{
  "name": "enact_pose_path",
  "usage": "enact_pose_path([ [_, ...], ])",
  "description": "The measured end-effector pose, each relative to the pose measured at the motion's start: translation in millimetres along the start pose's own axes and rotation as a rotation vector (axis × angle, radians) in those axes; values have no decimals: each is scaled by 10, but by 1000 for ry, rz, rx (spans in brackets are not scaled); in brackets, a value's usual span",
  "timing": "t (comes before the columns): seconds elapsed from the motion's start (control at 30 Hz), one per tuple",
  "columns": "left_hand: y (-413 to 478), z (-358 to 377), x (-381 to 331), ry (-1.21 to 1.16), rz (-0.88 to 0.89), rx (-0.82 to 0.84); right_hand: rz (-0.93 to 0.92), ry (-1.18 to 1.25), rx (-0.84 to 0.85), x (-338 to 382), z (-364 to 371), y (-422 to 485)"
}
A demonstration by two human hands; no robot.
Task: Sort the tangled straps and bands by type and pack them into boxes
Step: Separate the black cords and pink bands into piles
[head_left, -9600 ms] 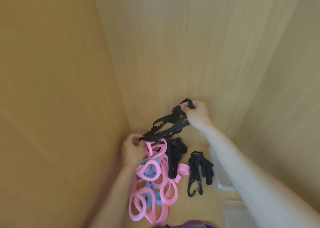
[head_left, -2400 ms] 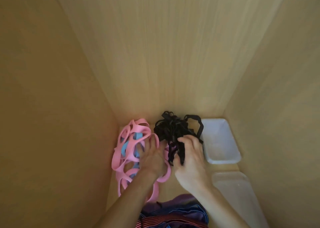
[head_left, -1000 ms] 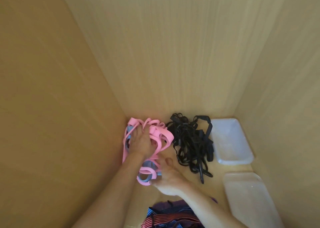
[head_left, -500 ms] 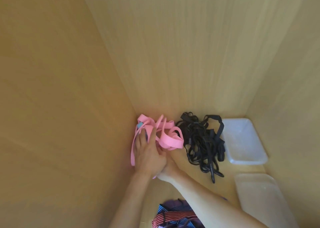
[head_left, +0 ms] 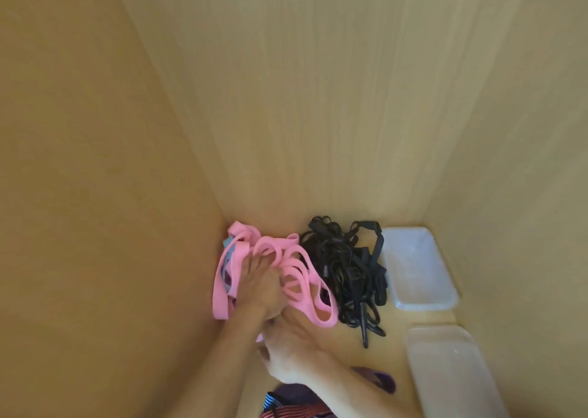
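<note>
The pink bands [head_left: 313, 279] have spread right, now touching the black straps [head_left: 346, 268]; my left hand [head_left: 259, 285] grips them; right hand [head_left: 288, 351] grasp: cannot tell; I should lift slowly, keeping straps out, toward the box [head_left: 426, 304].

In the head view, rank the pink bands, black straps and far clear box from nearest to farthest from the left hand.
1. pink bands, under the left hand, at the left wall.
2. black straps, piled right of them.
3. far clear box, back right corner.
</note>
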State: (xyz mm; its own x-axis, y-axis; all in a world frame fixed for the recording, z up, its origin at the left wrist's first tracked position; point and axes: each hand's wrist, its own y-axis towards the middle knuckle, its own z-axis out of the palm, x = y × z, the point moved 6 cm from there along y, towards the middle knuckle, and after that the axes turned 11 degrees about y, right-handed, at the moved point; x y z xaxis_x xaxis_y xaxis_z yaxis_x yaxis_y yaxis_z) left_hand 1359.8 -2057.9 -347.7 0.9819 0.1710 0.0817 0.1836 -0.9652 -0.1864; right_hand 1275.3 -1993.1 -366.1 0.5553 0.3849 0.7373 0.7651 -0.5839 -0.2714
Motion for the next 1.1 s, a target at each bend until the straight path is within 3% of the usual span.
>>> enact_pose_path([
  [0.17, 56, -62, 87, -164, -13, -88, -75, 8, -66, 46, -134, -242],
  [0.27, 11, -106, 92, -219, 1, -175, -76, -98, -357, -44, -426, -406],
  [0.37, 41, -209, 67, -447, -40, -158, 98, -307, -623, -192, -714, -499],
  [0.43, 105, -273, 38, -641, -100, -145, 230, -387, -565, -262, -757, -457],
  [0.57, 127, -301, 37, -821, -135, -165, 271, -427, -447, -300, -680, -286],
  [0.73, 19, -392, 150, -733, -103, -278, 119, -299, -515, -134, -597, -191],
  [0.87, 75, -447, 48, -755, 81, -322, -122, -48, -503, 100, -416, -117],
  [0.97, 191, -329, -66, -556, 200, -173, -254, -17, -485, 205, -252, -119],
  [1.03, 254, -158, -71, -460, 185, -44, -266, 17, -439, 146, -185, -132],
  [1.1, 264, -30, -2, -446, 145, -24, -245, 34, -428, 41, -181, -171],
])
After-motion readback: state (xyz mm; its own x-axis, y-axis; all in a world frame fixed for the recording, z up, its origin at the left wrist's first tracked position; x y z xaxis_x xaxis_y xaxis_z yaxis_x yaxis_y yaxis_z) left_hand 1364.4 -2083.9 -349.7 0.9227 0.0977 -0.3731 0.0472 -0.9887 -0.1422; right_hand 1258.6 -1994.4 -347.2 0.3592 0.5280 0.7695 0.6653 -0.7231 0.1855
